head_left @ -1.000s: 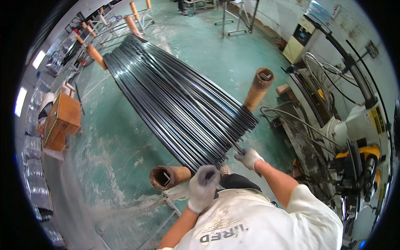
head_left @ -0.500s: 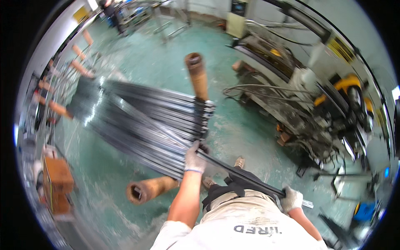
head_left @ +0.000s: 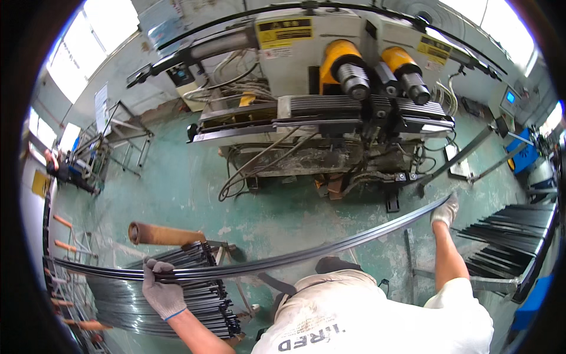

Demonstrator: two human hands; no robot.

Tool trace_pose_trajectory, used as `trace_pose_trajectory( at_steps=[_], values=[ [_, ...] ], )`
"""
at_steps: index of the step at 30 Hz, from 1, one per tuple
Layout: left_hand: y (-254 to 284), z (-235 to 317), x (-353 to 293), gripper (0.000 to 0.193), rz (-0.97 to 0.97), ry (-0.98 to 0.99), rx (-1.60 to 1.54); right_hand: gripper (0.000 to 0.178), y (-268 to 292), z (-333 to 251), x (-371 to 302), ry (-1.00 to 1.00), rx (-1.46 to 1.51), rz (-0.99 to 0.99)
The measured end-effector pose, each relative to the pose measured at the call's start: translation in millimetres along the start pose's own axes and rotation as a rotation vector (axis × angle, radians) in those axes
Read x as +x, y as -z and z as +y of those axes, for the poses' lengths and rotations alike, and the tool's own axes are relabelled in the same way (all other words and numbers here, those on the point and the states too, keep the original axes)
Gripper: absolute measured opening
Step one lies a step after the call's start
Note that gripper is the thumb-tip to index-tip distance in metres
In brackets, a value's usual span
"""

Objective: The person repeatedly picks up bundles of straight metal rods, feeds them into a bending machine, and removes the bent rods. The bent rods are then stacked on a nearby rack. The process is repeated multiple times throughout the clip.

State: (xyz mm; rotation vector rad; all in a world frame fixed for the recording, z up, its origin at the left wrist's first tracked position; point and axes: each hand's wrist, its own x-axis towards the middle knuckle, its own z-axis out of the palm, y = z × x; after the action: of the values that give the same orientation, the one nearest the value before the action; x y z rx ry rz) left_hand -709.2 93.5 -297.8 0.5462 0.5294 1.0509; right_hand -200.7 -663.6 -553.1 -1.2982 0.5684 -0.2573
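Note:
A bundle of long, thin metal profiles (head_left: 330, 246) spans the view in front of my body, bowed by the lens. My left hand (head_left: 162, 290), in a grey glove, is closed around it above the near-left stack. Farther right, my gloved right hand (head_left: 446, 212) grips the bundle near its right end. Beneath my left hand lies a stack of dark, shiny metal profiles (head_left: 135, 312), their ends lined up toward me. The exact number of lengths held is hard to make out.
A large machine with yellow-cased motors (head_left: 345, 62) and a long bed stands ahead, with cables (head_left: 236, 177) hanging below. A brown tube-covered post (head_left: 168, 234) rises beside the stack. At right, a rack (head_left: 495, 285) holds more dark profiles. A person (head_left: 65, 168) is far left.
My body has turned right, toward the machine. The profiles, earlier slanting over the stack, are now lifted and held across in front of me, hands wider apart.

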Motion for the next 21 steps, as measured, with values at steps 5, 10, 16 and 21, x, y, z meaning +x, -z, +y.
trace_pose_trajectory(
  at_steps=[5, 10, 16, 21],
  values=[
    [-115, -112, -19, 0.024, -0.19, 0.098, 0.099, 0.058, -160, -47, -170, -0.57, 0.715, -0.572],
    [-202, -166, 20, 0.027, -0.544, 0.229, 0.115, 0.024, -221, -48, -158, -0.529, 0.768, -0.357],
    [-202, -109, 125, 0.03, -0.582, 0.09, 0.162, 0.032, -237, -73, -90, -0.335, 0.599, -0.162],
    [-179, -144, 209, 0.028, -0.465, 0.052, 0.307, 0.033, -305, -105, -99, -0.274, 0.533, -0.123]
  ],
)
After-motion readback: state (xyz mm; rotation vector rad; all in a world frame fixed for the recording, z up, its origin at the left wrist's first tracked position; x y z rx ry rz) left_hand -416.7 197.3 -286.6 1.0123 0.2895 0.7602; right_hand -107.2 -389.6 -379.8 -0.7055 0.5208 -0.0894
